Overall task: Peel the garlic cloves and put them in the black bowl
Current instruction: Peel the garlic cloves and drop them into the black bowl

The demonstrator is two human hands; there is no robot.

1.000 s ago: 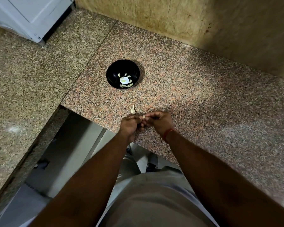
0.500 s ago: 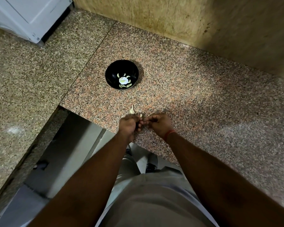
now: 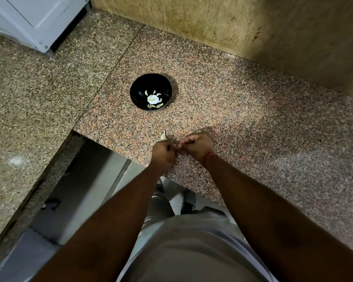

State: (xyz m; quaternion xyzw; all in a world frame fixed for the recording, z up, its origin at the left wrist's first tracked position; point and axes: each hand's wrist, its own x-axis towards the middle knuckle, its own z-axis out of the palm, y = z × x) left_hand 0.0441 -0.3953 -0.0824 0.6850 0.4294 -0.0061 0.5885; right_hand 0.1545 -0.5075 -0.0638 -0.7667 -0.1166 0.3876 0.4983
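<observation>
Papery pale skin is all that shows of the small garlic clove (image 3: 177,146), pinched between the curled fingertips of the left hand (image 3: 163,154) and the right hand (image 3: 196,147), which meet above the near edge of the speckled pink-brown granite counter (image 3: 253,123). To peel well, I judge one hand should hold the clove steady while the other nicks an end and strips the skin. A loose pale garlic piece (image 3: 163,136) lies just beyond the left hand. The round glossy black bowl (image 3: 150,91), farther back, holds peeled cloves. No writing is readable.
</observation>
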